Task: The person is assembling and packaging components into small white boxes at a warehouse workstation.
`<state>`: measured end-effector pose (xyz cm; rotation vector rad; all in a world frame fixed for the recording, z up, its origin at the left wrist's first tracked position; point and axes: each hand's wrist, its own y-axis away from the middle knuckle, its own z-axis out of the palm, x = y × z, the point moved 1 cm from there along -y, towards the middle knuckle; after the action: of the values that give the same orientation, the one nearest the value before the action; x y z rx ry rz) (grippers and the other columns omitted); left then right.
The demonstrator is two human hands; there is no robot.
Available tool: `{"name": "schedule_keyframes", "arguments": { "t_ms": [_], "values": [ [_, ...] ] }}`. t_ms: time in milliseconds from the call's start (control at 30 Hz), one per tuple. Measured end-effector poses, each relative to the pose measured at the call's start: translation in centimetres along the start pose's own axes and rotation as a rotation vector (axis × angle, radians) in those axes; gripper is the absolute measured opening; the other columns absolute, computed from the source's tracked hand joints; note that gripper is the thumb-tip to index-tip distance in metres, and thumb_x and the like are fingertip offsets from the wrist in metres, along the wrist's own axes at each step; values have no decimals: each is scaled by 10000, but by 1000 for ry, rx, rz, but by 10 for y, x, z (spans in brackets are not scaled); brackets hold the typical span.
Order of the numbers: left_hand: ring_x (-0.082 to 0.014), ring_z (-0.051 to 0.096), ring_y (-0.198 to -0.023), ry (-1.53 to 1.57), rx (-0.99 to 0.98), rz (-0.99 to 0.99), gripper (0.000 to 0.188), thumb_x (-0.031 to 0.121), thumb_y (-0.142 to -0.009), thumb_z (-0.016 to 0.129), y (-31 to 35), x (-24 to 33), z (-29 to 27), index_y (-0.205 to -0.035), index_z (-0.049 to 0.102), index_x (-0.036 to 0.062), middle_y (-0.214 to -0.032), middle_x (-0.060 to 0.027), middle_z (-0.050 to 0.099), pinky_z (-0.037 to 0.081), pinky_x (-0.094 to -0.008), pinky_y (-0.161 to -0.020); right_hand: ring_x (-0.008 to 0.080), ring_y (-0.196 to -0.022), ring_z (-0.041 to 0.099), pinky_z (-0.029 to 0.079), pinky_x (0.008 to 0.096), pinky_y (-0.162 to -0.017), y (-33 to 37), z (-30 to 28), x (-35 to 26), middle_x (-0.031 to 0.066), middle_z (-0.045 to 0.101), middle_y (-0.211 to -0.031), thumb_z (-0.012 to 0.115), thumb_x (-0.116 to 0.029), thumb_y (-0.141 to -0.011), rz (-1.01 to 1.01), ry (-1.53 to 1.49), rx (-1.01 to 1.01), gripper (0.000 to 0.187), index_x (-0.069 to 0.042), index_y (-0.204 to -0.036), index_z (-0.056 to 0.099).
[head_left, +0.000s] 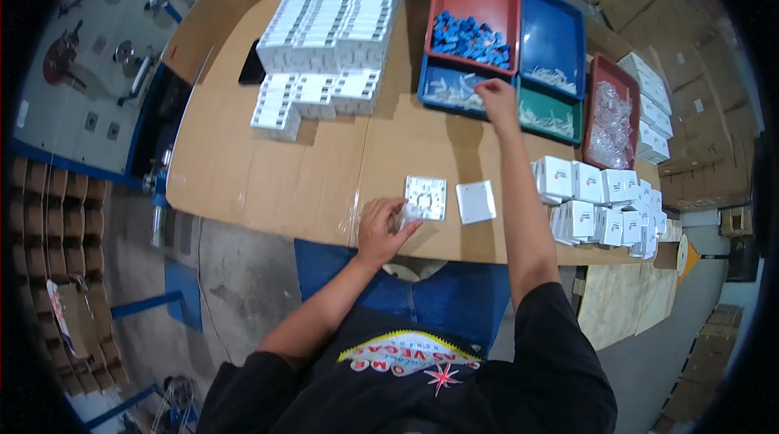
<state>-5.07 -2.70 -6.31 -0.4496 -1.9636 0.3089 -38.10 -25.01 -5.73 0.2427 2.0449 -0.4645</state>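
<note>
Hands work apart: the left hand (380, 233) is low at the near edge of the desk (324, 166), the right hand (500, 105) reaches far forward. On the left, the elbow is bent and the forearm slants inward; thumb and fingers curve, partly open, around a translucent piece (414, 212) at the lower-left corner of a printed white square (430, 192). Whether they grip it, I cannot tell. The right arm runs nearly straight, its fingertips drawn close together over the blue tray (423, 93) of whitish strips (446, 90); whether they hold one is unclear. A plain white square (476, 202) lies between the arms.
</note>
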Motion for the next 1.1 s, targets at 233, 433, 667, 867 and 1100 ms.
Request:
{"name": "schedule_keyframes", "arguments": {
  "t_ms": [233,433,667,867,1100],
  "values": [
    [-275,630,-895,5,-25,-82,465,260,-749,898,-6,3,-9,-1107,697,42,-953,-105,673,511,-389,-796,31,-620,563,389,199,-518,166,-26,-90,36,756,-926,637,-84,-971,299,-391,-317,177,-28,-1133,683],
    [-255,623,-908,-14,-37,-21,463,192,-729,906,-2,4,-9,-1118,707,38,-1003,-99,686,520,-362,-806,59,-647,581,434,209,-572,242,-7,-130,37,738,-914,728,-50,-914,416,-360,-448,103,-28,-1015,726],
    [-295,646,-968,-1,-41,24,433,189,-723,881,-1,1,-7,-1103,712,68,-1046,-82,697,510,-389,-854,159,-753,626,511,279,-674,258,8,-134,78,709,-1012,740,-85,-910,54,-92,-439,134,4,-1010,733],
    [-303,654,-989,22,-35,24,434,176,-724,869,1,-3,-8,-1110,704,63,-1059,-98,700,510,-402,-862,179,-793,656,529,290,-701,263,18,-132,91,709,-1026,722,-112,-936,43,-118,-438,147,10,-1017,738],
    [-300,659,-941,25,-45,24,441,213,-741,881,-6,1,-8,-1109,702,51,-1009,-103,701,514,-397,-833,128,-796,628,500,260,-697,256,4,-129,66,708,-1020,700,-78,-951,69,-156,-396,107,13,-992,738]
  ]
}}
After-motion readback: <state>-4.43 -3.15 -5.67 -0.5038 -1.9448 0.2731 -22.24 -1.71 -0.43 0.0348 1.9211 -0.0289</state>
